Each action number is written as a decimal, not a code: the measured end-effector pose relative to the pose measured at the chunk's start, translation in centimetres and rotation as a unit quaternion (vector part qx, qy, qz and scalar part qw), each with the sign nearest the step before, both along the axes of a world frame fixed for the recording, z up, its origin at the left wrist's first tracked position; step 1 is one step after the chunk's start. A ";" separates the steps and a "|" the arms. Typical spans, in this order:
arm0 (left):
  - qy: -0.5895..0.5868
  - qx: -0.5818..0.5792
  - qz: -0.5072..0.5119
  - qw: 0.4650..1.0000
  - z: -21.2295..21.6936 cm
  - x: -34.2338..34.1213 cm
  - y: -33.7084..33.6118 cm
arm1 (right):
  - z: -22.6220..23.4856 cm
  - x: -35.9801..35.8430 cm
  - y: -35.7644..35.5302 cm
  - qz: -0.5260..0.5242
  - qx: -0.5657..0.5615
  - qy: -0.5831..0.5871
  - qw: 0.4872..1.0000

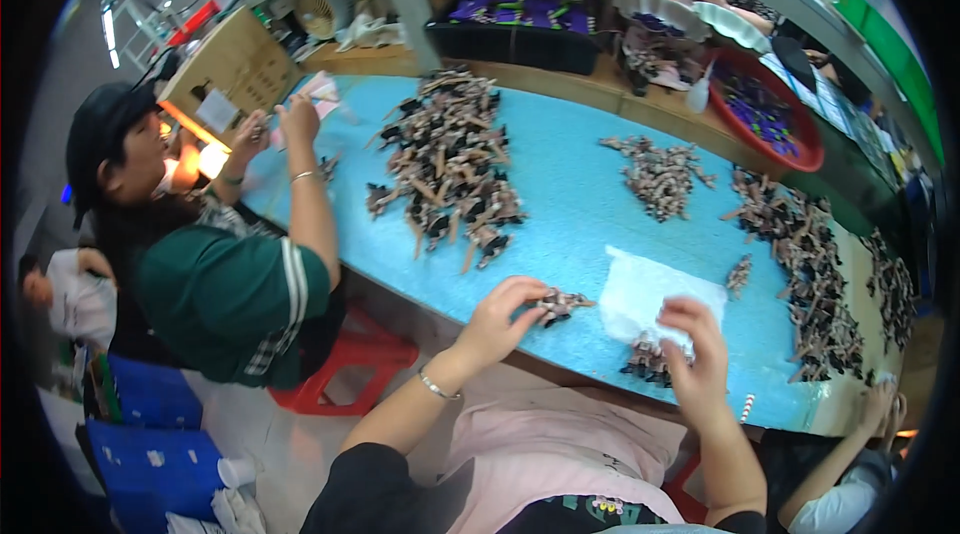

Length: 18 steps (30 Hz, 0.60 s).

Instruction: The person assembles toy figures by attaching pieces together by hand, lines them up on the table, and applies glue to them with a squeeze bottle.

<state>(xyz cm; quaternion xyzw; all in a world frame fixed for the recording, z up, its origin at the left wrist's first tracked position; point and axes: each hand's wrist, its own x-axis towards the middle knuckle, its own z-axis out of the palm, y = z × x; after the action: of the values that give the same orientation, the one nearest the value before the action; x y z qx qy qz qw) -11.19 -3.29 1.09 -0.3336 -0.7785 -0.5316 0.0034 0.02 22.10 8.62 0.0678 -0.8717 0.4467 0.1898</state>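
Plainly, scene: a long blue table (580, 184) seen from above, strewn with heaps of small brown and black figurine parts; the wearer sits at its near edge.
Left hand: the left hand (500, 319) rests on the near edge, fingers pinched shut on a small cluster of parts (562, 305) that lies touching the table.
Right hand: the right hand (695, 359) is closed on the lower edge of a clear plastic bag (650, 294), which lies flat near the near edge, just right of the cluster.
Under the bag: a dark little pile (645, 359) sits at the near edge beside the right hand; whether it is inside the bag cannot be told.
Doing it well: judging by the pose, keep the bag mouth lifted wide, bring the pinched parts across low, and take few at a time so none slide off the near edge.
Heaps: 1 large heap (445, 169) mid-table, 1 smaller heap (660, 174) toward the far edge, 1 long heap (810, 274) along the right end.
Others: a person in a green shirt (225, 299) works at the left end; another person's hands (880, 409) show at the near right corner.
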 end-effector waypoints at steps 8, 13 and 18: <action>0.099 -0.056 0.027 0.993 -0.8 -0.1 0.7 | 3.0 -20.9 9.1 -0.060 0.130 0.088 0.986; 0.157 -0.067 0.073 0.983 -1.1 0.1 0.8 | 1.2 -35.1 12.3 -0.135 0.211 0.090 0.964; 0.171 -0.083 0.102 0.977 -1.6 0.5 0.2 | 1.9 -42.5 10.8 -0.164 0.349 0.045 0.922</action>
<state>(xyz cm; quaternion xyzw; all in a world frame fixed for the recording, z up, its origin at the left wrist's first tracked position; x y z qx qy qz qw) -10.70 -3.05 -0.46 -0.3379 -0.8377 -0.3971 0.1626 -42.44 32.94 10.55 0.0057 -0.9618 0.0734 0.2638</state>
